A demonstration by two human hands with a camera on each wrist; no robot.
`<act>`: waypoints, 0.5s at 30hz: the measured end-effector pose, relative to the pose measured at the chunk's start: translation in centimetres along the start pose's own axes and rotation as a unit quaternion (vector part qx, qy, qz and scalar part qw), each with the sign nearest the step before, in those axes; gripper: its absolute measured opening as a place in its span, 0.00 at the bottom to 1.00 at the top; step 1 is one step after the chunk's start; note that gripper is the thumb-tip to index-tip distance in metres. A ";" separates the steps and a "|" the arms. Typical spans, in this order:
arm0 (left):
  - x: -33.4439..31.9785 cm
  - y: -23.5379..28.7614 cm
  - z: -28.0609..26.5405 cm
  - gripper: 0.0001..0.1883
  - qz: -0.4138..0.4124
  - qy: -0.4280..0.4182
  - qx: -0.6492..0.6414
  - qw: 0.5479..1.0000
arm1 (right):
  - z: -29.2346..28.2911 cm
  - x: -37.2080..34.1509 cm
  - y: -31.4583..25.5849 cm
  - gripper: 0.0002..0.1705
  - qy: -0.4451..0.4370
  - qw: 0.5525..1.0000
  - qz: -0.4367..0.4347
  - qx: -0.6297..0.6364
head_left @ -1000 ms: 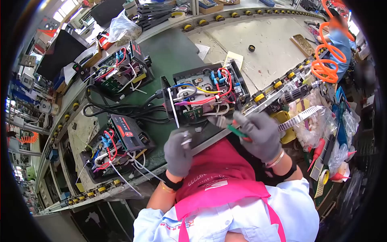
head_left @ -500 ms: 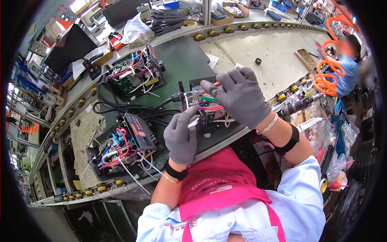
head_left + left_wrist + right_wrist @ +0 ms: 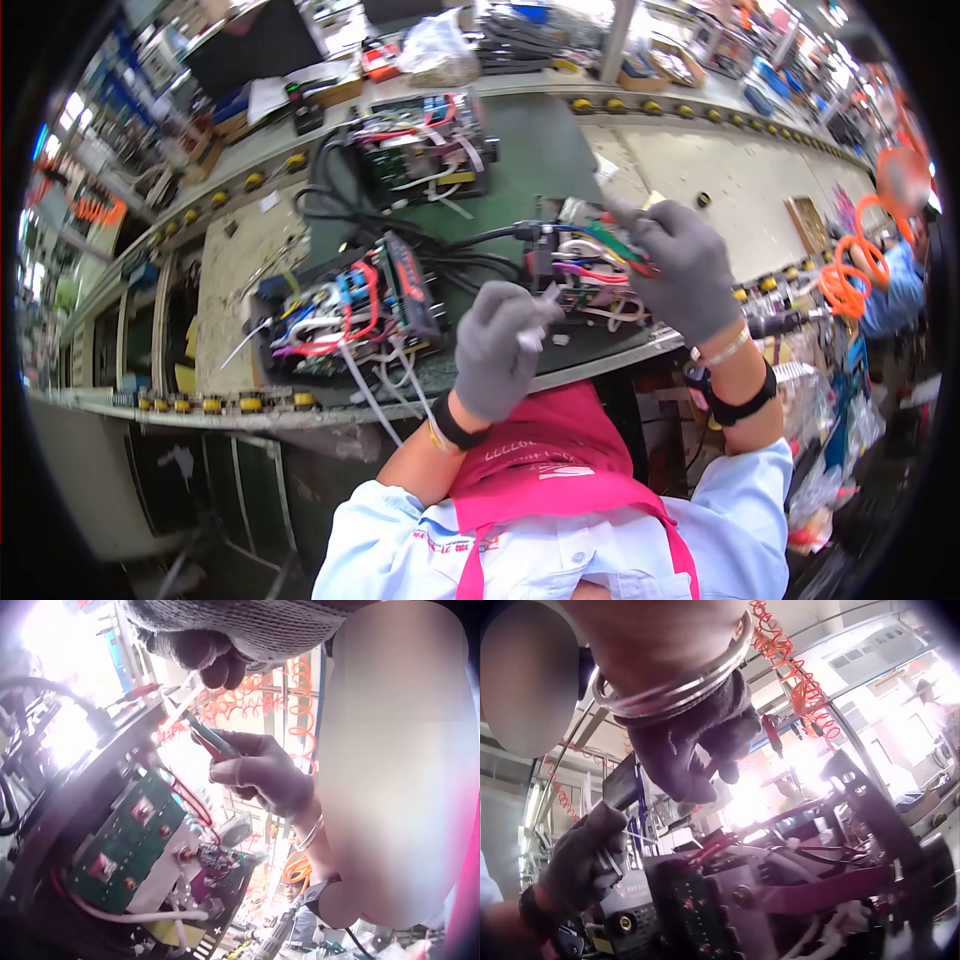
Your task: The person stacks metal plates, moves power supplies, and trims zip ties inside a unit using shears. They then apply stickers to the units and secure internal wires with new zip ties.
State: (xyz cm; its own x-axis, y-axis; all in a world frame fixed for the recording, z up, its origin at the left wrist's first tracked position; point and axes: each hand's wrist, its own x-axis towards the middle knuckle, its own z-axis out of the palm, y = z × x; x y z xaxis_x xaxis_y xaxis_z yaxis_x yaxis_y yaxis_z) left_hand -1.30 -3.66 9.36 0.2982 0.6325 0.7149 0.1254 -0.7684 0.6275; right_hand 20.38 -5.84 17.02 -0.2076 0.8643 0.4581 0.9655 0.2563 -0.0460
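My right hand (image 3: 685, 270), in a grey glove, grips a green and red handled tool (image 3: 612, 243) over the right end of the middle open unit (image 3: 580, 270). In the left wrist view the tool (image 3: 214, 739) points up and left, close to a white strip. Left of it my left hand (image 3: 500, 350) has its fingers curled round small white pieces (image 3: 531, 338), by the unit's front left corner. The right wrist view shows the left hand (image 3: 585, 859) pinching thin white strips. Red, blue and white wires (image 3: 597, 272) fill the unit.
A second open unit (image 3: 350, 310) with long white ties lies at the left, a third (image 3: 425, 150) at the back. Black cables (image 3: 340, 200) run between them. Roller rails (image 3: 250, 402) edge the bench, and an orange coiled hose (image 3: 850, 290) hangs at the right.
The right hand with the tool rose from the bench's front edge to the middle unit, then shifted toward its right end. The left hand stayed near the unit's front left. The head view has turned.
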 end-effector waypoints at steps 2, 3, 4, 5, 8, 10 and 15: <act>-1.6 2.1 -2.1 0.05 -0.009 -0.021 -0.056 0.998 | -0.7 0.6 -2.3 0.31 0.058 0.997 -0.032 0.039; -3.2 2.6 -3.3 0.06 0.000 -0.031 -0.057 0.998 | -0.7 1.0 -3.8 0.29 0.070 0.995 -0.059 0.045; -4.8 3.1 -4.5 0.06 0.008 -0.041 -0.057 0.997 | -0.5 1.3 -5.3 0.28 0.081 0.992 -0.085 0.050; -6.7 3.0 -5.5 0.07 0.037 -0.031 -0.051 0.998 | 0.0 1.4 -6.6 0.27 0.083 0.989 -0.117 0.034; -11.7 2.3 -10.0 0.11 0.083 -0.064 0.094 0.990 | 2.6 1.5 -9.9 0.20 0.097 0.978 -0.177 -0.046; -13.3 2.5 -11.3 0.10 0.060 -0.025 0.140 0.988 | 4.1 2.3 -11.3 0.19 0.159 0.960 -0.220 -0.061; -14.4 1.5 -12.6 0.14 -0.092 0.163 0.168 0.968 | 7.0 3.7 -13.7 0.18 0.207 0.938 -0.265 -0.084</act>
State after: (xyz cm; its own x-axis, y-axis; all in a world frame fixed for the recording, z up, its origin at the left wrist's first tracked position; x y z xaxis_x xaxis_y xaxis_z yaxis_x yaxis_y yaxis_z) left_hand -17.30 -12.64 3.89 -0.0669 0.7166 0.6943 0.4645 -0.5935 0.6573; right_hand 5.28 -3.11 13.12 -0.6204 0.3834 0.6841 0.7621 0.5006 0.4106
